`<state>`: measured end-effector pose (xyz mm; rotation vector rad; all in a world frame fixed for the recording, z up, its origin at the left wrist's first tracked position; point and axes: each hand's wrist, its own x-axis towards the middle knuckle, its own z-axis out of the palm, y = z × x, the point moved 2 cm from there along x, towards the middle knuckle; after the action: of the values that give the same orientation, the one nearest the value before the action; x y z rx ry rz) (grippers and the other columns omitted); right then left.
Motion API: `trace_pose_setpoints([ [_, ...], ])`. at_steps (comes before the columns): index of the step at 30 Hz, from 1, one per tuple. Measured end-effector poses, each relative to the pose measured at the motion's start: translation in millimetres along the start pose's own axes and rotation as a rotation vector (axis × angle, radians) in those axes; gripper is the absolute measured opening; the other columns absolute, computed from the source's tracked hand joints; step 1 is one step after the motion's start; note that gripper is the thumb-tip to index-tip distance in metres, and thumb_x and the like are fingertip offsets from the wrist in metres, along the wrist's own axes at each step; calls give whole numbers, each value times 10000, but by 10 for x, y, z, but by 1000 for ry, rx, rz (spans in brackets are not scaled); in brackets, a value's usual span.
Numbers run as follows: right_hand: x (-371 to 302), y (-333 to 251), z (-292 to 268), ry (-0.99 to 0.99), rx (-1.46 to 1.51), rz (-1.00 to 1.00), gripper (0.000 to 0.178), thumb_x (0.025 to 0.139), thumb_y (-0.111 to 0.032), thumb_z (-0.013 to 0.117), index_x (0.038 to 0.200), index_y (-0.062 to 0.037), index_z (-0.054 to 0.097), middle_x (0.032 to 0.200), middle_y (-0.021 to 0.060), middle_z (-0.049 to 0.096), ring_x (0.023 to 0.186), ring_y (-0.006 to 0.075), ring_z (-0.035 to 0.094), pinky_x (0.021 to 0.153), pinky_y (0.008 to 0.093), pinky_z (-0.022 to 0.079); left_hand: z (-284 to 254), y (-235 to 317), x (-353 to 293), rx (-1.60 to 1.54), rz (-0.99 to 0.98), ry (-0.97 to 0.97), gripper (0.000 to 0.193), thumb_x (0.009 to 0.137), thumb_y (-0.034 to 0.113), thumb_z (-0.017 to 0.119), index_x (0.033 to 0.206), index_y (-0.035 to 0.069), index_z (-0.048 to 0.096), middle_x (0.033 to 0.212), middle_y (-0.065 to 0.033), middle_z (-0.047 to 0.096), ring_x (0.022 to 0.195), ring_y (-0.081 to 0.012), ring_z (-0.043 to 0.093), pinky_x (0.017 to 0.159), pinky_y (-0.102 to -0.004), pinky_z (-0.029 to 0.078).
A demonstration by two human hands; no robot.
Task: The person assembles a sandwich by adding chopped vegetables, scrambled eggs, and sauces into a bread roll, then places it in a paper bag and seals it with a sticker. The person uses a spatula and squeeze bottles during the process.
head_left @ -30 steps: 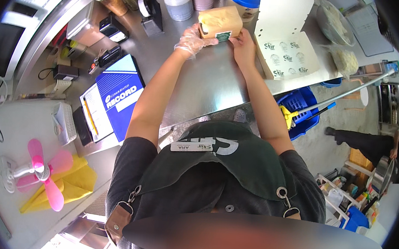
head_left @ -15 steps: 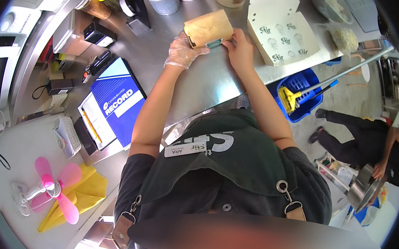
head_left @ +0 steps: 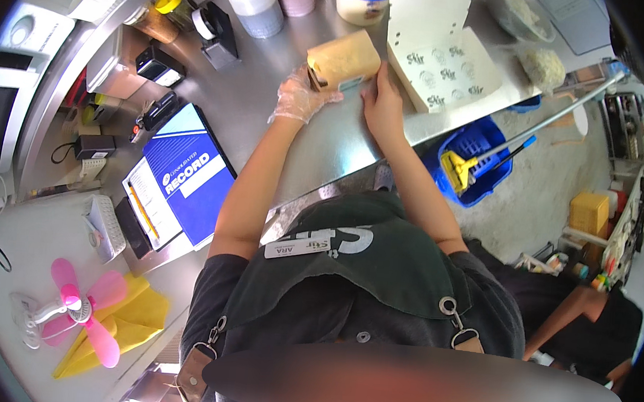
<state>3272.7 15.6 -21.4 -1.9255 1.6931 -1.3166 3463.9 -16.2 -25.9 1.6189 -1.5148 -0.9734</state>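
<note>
Over the steel counter [head_left: 327, 137] I hold a tan, roll-shaped bundle [head_left: 344, 58] with a dark patch at its left end; whether it is food or something wrapped in paper I cannot tell. My left hand [head_left: 300, 99], in a clear plastic glove, grips its left end and lower side. My right hand [head_left: 384, 106], bare, has its fingers against the right end. A small greyish-green flat piece [head_left: 351, 84] shows along the lower edge of the bundle. Just right of my hands stands an open white cardboard box [head_left: 428, 96] with printed lining.
Squeeze bottles [head_left: 255, 10] and a blue-lidded tub [head_left: 360, 0] stand beyond my hands. To the left lies a blue record book [head_left: 188, 171]; below it is a pink fan [head_left: 75, 306]. A blue mop bucket [head_left: 482, 180] stands on the floor at right, near another person [head_left: 578, 304].
The other person has moved from the right side to behind my right shoulder, and the metal pot they held is out of sight. Both my hands keep hold of the bundle.
</note>
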Motion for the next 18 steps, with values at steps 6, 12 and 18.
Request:
trace_pose_setpoints([
  [6,183,-451,-786,-673,-237,149,474,843,-144,652,1265,53,563,930,277,672,857,412,671,782,440,517,-83,239,-157,125,54,54,1049,470,277,973,1365,51,476,1208,-142,660,1125,-277,633,992,-380,488],
  [12,1491,-1662,-1626,-65,425,-287,175,946,-81,618,1091,-23,698,1015,17,716,921,72,617,790,230,485,-315,608,-481,345,122,290,1324,445,326,982,1513,32,258,1407,-209,502,1340,-355,447,1126,-402,368],
  [18,2884,-2862,-1562,18,866,-622,294,877,-150,695,1130,-3,679,1128,84,687,982,135,640,808,281,511,-1205,1317,-898,-98,550,648,831,723,351,847,1365,-15,466,1295,-213,574,1219,-349,544,1047,-425,410],
])
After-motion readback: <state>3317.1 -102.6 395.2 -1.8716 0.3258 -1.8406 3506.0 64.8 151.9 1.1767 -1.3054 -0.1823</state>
